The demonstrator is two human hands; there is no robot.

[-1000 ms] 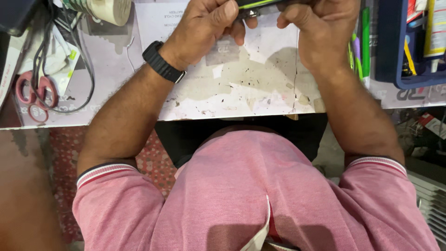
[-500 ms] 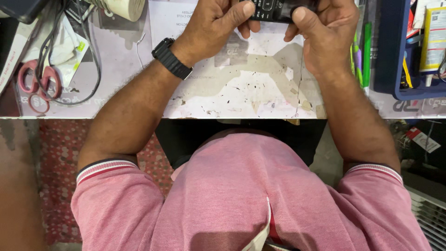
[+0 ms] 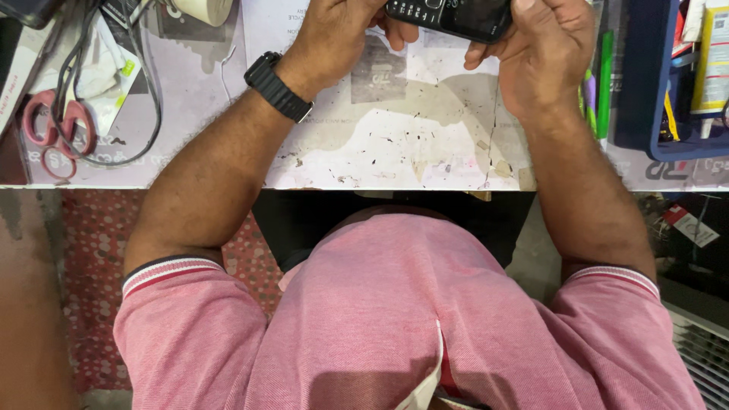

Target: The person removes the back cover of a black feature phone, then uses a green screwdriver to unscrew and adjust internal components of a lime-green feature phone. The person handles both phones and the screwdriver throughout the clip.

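Note:
A black keypad phone (image 3: 449, 17) is held above the worn white worktop (image 3: 395, 144) at the top of the view. My left hand (image 3: 338, 34) grips its left end, with a black wristwatch (image 3: 278, 86) on that wrist. My right hand (image 3: 547, 49) closes around its right end, fingers curled over the top. The phone's upper part is cut off by the frame edge.
Pink-handled scissors (image 3: 52, 125) and a looped black cable (image 3: 144, 99) lie at the left. A blue tray (image 3: 645, 91) with tools and bottles stands at the right, with green and purple pens (image 3: 604, 76) beside it. A tape roll (image 3: 205, 9) sits at top left.
The view has shifted so the phone and both hands sit lower in frame. The phone's keypad face now shows between the hands, where a thin green-edged side showed before.

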